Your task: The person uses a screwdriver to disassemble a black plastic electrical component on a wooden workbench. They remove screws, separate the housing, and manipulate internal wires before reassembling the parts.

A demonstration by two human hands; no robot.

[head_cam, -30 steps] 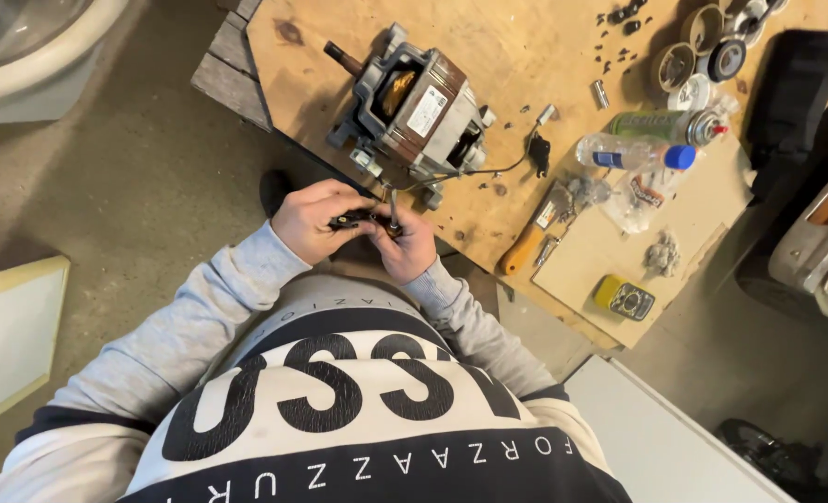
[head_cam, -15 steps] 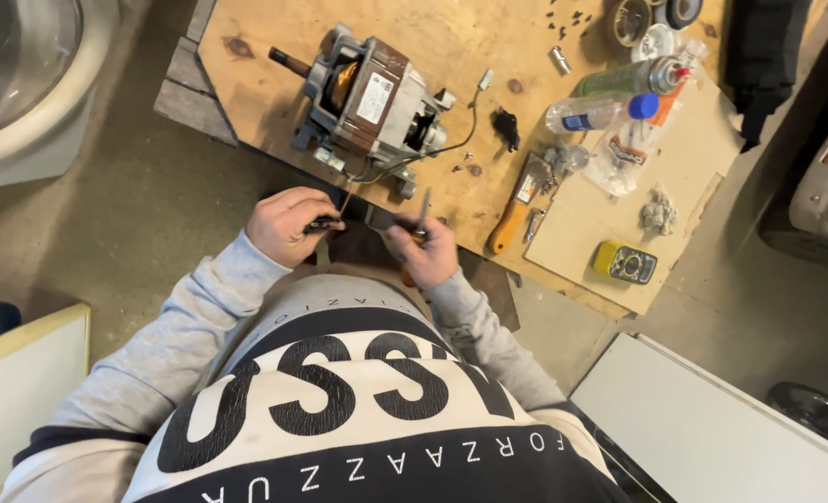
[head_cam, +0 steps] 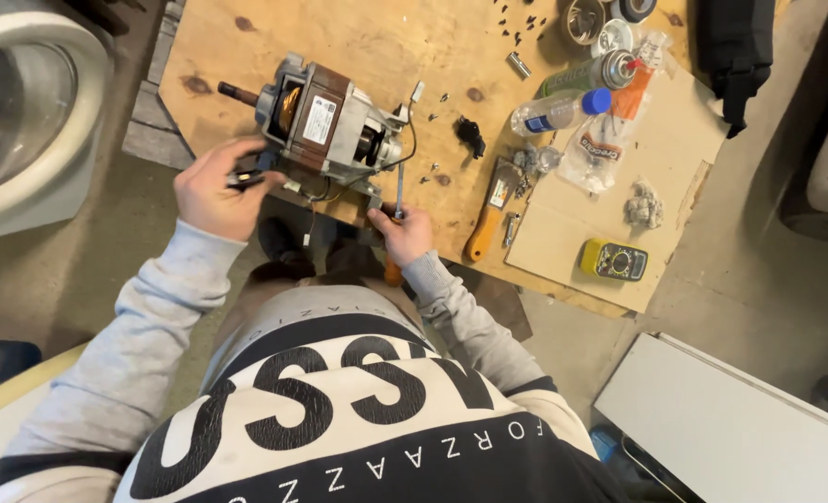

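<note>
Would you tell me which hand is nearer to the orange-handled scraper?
Right. The right hand is just left of the orange-handled scraper; the left hand is far beyond the motor.

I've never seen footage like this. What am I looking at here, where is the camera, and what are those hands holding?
The camera sits on a person's head and looks down past their chest. No robot here: just two bare hands. On the plywood board lies an electric motor. The left hand grips a small dark part beside the motor's end. The right hand holds a thin tool, probably a screwdriver, pointing up at the motor. Also there: loose screws, a spray can, a plastic bottle, a scraper with an orange handle and a yellow meter.
</note>
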